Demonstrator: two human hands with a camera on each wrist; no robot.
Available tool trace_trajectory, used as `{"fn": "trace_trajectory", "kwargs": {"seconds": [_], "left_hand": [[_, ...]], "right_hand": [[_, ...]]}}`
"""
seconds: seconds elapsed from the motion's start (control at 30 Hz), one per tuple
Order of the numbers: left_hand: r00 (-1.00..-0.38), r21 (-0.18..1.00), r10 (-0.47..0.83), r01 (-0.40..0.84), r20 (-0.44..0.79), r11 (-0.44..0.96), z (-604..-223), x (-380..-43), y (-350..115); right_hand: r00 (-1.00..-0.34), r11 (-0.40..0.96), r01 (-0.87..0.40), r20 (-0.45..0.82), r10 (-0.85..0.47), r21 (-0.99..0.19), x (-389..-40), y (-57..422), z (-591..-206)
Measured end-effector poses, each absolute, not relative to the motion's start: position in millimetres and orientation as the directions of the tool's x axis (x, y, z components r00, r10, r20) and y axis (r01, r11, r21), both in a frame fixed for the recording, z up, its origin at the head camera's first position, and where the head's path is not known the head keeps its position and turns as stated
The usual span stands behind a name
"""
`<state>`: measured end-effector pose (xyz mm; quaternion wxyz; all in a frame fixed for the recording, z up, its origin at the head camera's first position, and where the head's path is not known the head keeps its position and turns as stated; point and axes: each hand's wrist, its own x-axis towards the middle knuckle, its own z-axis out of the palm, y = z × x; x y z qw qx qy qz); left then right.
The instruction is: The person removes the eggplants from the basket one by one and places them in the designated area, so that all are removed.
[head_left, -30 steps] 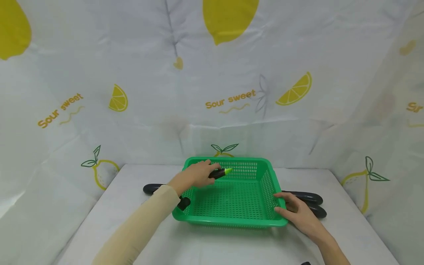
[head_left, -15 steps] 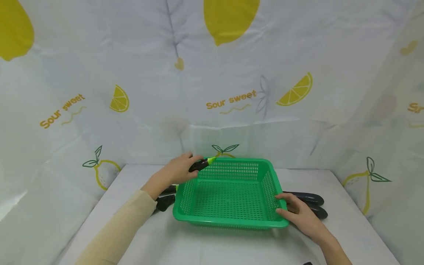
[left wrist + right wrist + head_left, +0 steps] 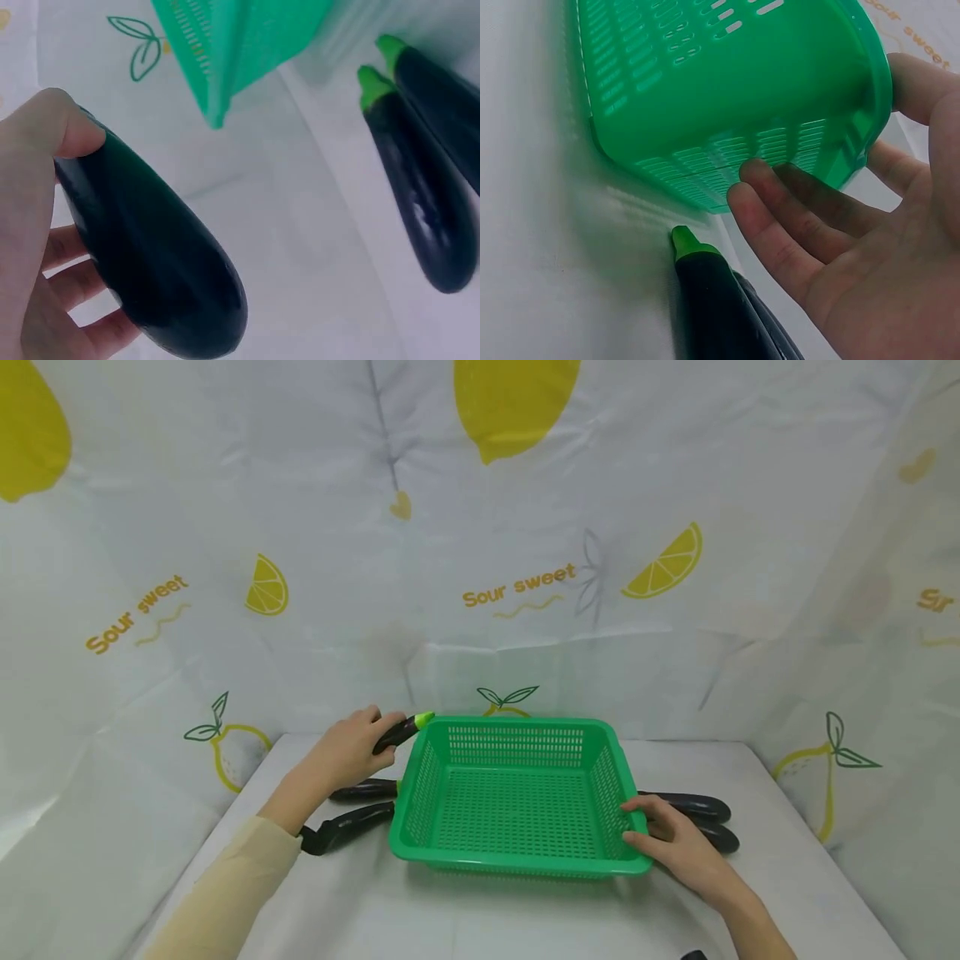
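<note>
My left hand (image 3: 352, 745) holds an eggplant (image 3: 399, 732) with a green cap, raised by the back left corner of the green plastic basket (image 3: 517, 863). In the left wrist view, thumb and fingers wrap the cap-end half of this eggplant (image 3: 161, 247), and its rounded end sticks out free. My right hand (image 3: 678, 852) grips the basket's right rim; the right wrist view has the hand's (image 3: 870, 225) thumb at the rim and several fingers against the outer wall. No eggplant is visible inside the basket.
Two eggplants lie left of the basket, one eggplant (image 3: 363, 789) behind the other eggplant (image 3: 363, 820). To its right lie two more, a rear eggplant (image 3: 693, 806) and a front eggplant (image 3: 720, 837) partly behind my right hand. A lemon-print sheet (image 3: 337, 677) hangs behind the white table (image 3: 465, 918).
My left hand has carried the eggplant leftward from above the basket's interior to its back left corner, uncovering the two eggplants on the left. The right hand and basket have stayed in place.
</note>
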<state>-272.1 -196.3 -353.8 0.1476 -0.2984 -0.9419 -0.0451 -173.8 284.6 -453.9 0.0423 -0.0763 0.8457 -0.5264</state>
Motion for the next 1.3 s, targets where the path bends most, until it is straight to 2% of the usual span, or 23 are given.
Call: {"fn": "trace_trajectory", "kwargs": {"seconds": [0.17,0.4,0.53,0.83,1.3], "left_hand": [[-0.789,-0.02,0.52,0.545,0.326,0.838,-364.7,-270.7,-213.9],[-0.872,0.031,0.428,0.447,0.237,0.894,-384.9,-268.2,-231.5],[-0.899,0.054,0.397,0.412,0.185,0.909,-399.4,-270.7,-237.1],[-0.922,0.038,0.38,0.383,0.076,0.923,-430.2,-269.4,-240.7],[-0.922,0.003,0.385,0.385,0.041,0.923,-454.0,-272.3,-237.2]], "right_hand": [[-0.985,0.435,-0.073,-0.005,-0.175,-0.897,-174.2,284.9,-453.0],[-0.984,0.427,-0.056,-0.022,-0.174,-0.903,-174.1,286.8,-454.7],[-0.984,0.418,-0.062,-0.015,-0.177,-0.906,-174.1,287.9,-455.3],[-0.98,0.389,-0.078,-0.001,-0.199,-0.918,-174.3,286.3,-455.6],[-0.979,0.375,-0.084,0.007,-0.202,-0.923,-175.0,285.9,-455.3]]}}
